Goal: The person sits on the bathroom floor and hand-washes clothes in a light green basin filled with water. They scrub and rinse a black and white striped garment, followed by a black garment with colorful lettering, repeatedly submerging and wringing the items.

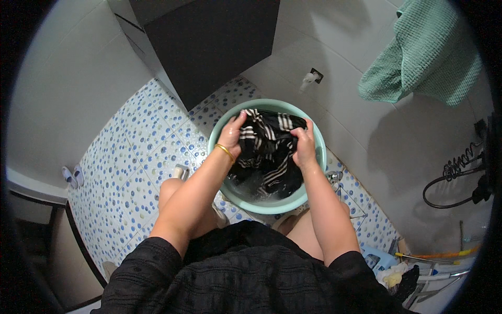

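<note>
A black garment with white stripes [266, 149] is bunched up in a pale green basin [215, 137], its lower part in water that looks cloudy near the front. My left hand [231, 135], a gold bangle at the wrist, grips the cloth on the left side with the thumb on top. On the right side, my right hand [305, 144] holds another part of it, thumb over the fabric and fingers curled behind. Between both hands the cloth is spread and wet. Folds hide some of the fingers.
A dark cabinet [209, 47] stands beyond the basin at the left. A wall tap [309, 78] and a hanging green towel [418, 57] are at the right. Slippers [72, 176] lie far left on the dotted tile floor [130, 167]. Cleaning things, including a blue container [379, 259], crowd the lower right.
</note>
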Motion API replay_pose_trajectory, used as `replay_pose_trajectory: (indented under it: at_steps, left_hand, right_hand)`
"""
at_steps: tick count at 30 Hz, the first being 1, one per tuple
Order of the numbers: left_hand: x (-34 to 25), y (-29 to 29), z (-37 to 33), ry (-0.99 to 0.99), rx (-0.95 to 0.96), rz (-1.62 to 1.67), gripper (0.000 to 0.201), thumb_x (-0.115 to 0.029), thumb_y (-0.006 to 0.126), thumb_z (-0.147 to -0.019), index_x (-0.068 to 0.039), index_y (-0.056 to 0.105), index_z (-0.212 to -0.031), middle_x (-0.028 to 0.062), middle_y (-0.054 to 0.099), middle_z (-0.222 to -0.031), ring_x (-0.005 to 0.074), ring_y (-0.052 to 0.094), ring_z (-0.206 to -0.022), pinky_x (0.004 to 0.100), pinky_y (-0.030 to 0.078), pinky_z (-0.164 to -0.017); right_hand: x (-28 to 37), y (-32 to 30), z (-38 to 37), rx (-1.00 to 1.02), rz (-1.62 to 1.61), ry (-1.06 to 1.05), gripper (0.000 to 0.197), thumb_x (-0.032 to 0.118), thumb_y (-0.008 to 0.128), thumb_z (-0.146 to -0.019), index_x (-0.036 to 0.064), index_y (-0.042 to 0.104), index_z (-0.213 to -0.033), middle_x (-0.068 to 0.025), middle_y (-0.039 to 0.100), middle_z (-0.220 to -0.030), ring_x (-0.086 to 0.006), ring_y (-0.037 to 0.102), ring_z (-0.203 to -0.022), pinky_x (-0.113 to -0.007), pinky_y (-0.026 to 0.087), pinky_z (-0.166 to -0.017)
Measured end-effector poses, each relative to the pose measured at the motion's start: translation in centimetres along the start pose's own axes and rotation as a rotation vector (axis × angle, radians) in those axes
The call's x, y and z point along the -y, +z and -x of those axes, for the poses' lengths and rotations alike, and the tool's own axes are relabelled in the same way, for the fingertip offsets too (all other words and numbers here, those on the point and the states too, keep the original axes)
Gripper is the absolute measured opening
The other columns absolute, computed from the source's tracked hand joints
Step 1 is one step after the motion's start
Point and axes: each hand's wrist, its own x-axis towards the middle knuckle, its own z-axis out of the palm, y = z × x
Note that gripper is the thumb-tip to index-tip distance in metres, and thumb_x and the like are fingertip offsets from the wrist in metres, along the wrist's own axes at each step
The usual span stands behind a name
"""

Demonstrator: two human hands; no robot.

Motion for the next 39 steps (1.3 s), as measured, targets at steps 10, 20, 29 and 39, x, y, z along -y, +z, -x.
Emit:
replay_pose_trajectory:
  at_steps: [10, 20, 29, 39]
  left_hand:
    - [6.4, 4.4, 2.4, 0.109, -0.318, -0.491, 0.067, -0.061, 0.032, -0.082, -0.003, 0.049, -0.110, 0.0097, 0.051, -0.110, 0.0186, 0.045, -0.100, 0.0318, 0.033, -0.089]
    - [5.5, 3.5, 1.7, -0.032, -0.315, -0.578, 0.036, -0.033, 0.047, -0.086, 0.000, 0.056, -0.093, 0.0045, 0.056, -0.085, 0.0144, 0.050, -0.077, 0.0277, 0.039, -0.072]
    - [5.9, 3.2, 2.7, -0.052, -0.214, -0.632, 0.040, -0.033, 0.047, -0.083, -0.003, 0.055, -0.109, 0.0111, 0.056, -0.096, 0.0159, 0.049, -0.086, 0.0290, 0.036, -0.080]
    - [8.2, -3.1, -2.1, 0.387, -0.419, -1.601, 0.043, -0.016, 0.058, -0.078, 0.000, 0.038, -0.112, 0.0289, 0.044, -0.104, 0.0408, 0.049, -0.091, 0.0415, 0.041, -0.078]
  right_hand:
    - [-2.7, 2.8, -1.0, -0.295, 1.285, -0.605, 0.031, 0.027, 0.048, -0.085, 0.0011, 0.055, -0.069, -0.0170, 0.051, -0.072, -0.0362, 0.050, -0.063, -0.043, 0.040, -0.056]
    - [-3.1, 3.1, -1.0, -0.269, 1.315, -0.605, 0.028, 0.022, 0.047, -0.084, 0.0007, 0.051, -0.066, -0.0175, 0.052, -0.070, -0.0361, 0.051, -0.063, -0.045, 0.041, -0.055]
    - [-2.9, 2.0, -0.8, -0.220, 1.308, -0.397, 0.041, 0.029, 0.043, -0.085, -0.0018, 0.052, -0.061, -0.0209, 0.055, -0.064, -0.0386, 0.053, -0.061, -0.045, 0.042, -0.058]
    - [-10.0, -3.7, -1.0, -0.218, 1.398, -0.202, 0.046, 0.026, 0.059, -0.077, -0.0010, 0.039, -0.110, -0.0243, 0.042, -0.105, -0.0401, 0.047, -0.093, -0.042, 0.040, -0.081]
